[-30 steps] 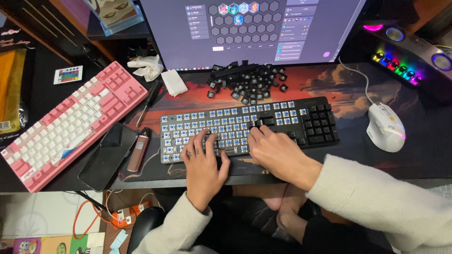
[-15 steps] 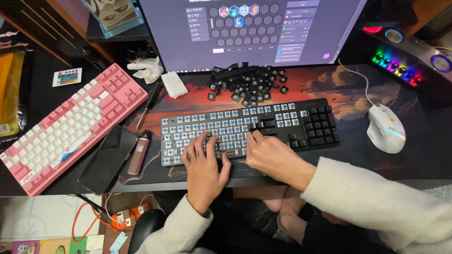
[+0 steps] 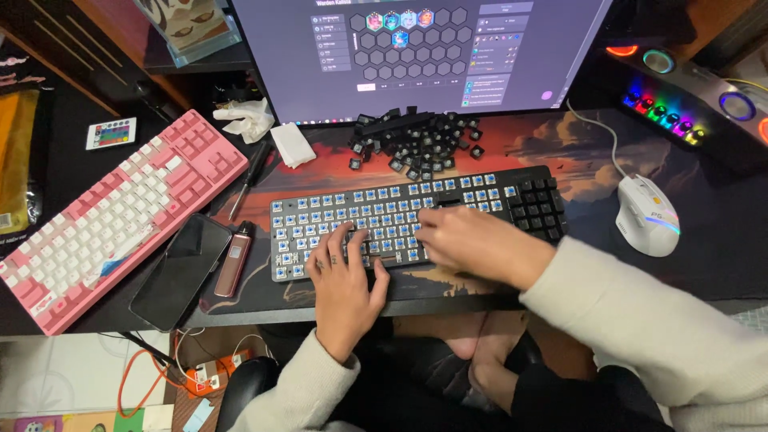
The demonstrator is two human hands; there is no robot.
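Note:
A black keyboard [image 3: 496,186] lies on the desk mat with most keycaps off, so its blue switches show. Black caps remain on its right block [image 3: 538,204]. My left hand [image 3: 344,276] rests flat on the lower middle rows, fingers spread, holding nothing. My right hand [image 3: 472,240] lies over the middle-right rows, fingers bunched toward a dark cap [image 3: 445,205]. Whether it grips anything is hidden. A heap of loose black keycaps [image 3: 416,140] lies behind the keyboard, under the monitor.
A pink and white keyboard [image 3: 112,216] lies slanted at the left. Beside it are a dark phone [image 3: 180,272] and a slim brown device [image 3: 234,260]. A white mouse [image 3: 646,214] sits at the right, a lit speaker [image 3: 688,112] behind it, and the monitor [image 3: 416,48] at the back.
My right hand has shifted slightly up and left along the keyboard's middle rows. My left hand stays in the same spot. The view has tilted a little.

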